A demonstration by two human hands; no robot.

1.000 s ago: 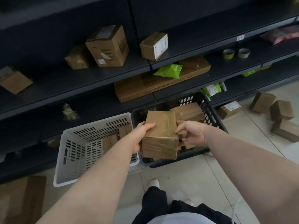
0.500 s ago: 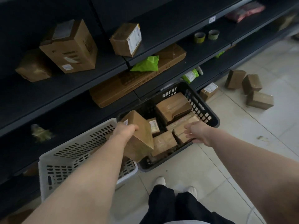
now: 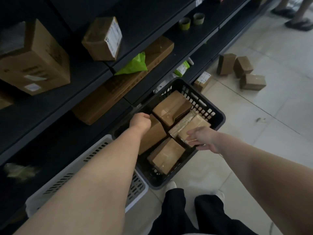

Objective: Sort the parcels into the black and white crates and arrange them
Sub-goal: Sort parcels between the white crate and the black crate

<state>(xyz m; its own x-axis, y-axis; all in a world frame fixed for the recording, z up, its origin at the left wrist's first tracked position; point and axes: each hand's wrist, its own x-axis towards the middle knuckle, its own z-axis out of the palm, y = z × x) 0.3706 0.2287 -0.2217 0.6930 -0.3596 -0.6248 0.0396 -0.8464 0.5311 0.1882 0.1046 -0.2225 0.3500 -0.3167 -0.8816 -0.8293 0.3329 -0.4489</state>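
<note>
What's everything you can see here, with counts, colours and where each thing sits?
black crate: one, black, floor by the shelves.
white crate: one, white, floor, left of the black one.
crated parcels: at least four, brown, inside the black crate.
floor parcels: three, brown, loose on the tiles at right; a fourth under the lowest shelf.
shelf parcels: three clearly visible, brown, dark shelves.
green bags: two, shelves.
tape rolls: two, upper shelf.
sandalled feet: another person's, top right.
legs: two, black trousers, bottom.
left hand: grips the held parcel in the black crate.
right hand: open, over the crate's right side.
</note>
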